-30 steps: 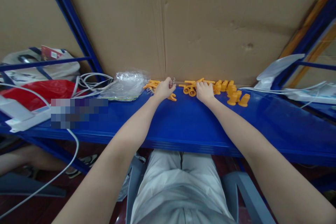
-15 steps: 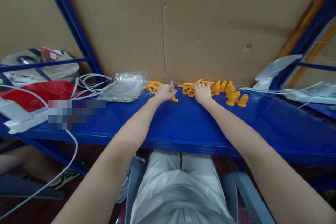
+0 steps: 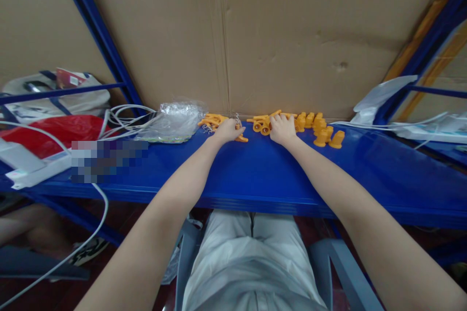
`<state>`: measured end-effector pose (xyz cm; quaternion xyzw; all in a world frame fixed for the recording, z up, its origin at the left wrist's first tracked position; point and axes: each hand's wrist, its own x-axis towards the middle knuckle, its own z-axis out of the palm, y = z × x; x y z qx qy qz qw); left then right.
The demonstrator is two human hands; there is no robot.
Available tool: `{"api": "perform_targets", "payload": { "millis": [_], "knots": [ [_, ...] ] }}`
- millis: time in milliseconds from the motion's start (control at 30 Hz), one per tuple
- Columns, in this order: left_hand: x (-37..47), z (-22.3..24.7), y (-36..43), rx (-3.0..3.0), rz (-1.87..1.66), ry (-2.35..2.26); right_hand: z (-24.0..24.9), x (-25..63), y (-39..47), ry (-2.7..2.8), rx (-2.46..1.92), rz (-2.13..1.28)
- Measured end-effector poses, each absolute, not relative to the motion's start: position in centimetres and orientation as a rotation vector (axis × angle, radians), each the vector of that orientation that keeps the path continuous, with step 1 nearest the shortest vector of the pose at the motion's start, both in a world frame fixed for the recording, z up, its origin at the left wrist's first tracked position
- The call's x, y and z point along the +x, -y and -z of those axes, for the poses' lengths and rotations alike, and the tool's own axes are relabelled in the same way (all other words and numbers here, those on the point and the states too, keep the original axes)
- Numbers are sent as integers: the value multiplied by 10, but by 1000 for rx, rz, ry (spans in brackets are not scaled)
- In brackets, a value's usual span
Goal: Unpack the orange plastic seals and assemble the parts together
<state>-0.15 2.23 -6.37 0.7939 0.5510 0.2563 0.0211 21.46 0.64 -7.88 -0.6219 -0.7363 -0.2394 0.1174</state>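
My left hand point(image 3: 225, 131) is closed over an orange plastic piece point(image 3: 241, 139), whose end sticks out below the thumb. Beside it, to the left, lie more long orange pieces point(image 3: 212, 119) and thin curly metal bits point(image 3: 207, 129), perhaps small springs or chains. My right hand point(image 3: 282, 129) reaches to the back of the table, fingers curled down over another orange plastic piece point(image 3: 275, 113); its fingertips are partly hidden. Round-ended orange parts point(image 3: 265, 129) lie just left of that hand. To its right stand several orange cup-like parts point(image 3: 321, 137).
The blue table point(image 3: 255, 170) backs onto a cardboard wall point(image 3: 284, 39). At left are clear plastic bags point(image 3: 171, 124), white cables point(image 3: 120, 112), a power strip point(image 3: 40, 170) and a red bag point(image 3: 54, 131). White sheeting point(image 3: 379, 99) lies at right. Another person's leg point(image 3: 32, 228) shows at lower left.
Both hands stay almost in the same place among the orange parts. The view has shifted very slightly; I see nothing clearly taken up or let go.
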Motion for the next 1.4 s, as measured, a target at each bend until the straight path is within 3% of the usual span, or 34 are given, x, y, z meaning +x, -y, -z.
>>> {"api": "perform_targets", "payload": {
  "millis": [467, 667, 800, 1000, 1400],
  "knots": [
    [1, 59, -13, 2274, -542, -1690, 18, 243, -9, 1731, -1576, 687],
    [0, 60, -17, 2326, -478, -1717, -14, 268, 16, 1798, -1958, 482],
    [1, 60, -20, 2352, -476, -1755, -8, 297, 34, 1919, -2266, 370],
    [0, 62, -22, 2318, -493, -1743, 22, 336, 30, 1849, -2387, 331],
    [-3, 64, -28, 2430, -469, -1711, 34, 344, 16, 2047, -2382, 272]
  ]
}}
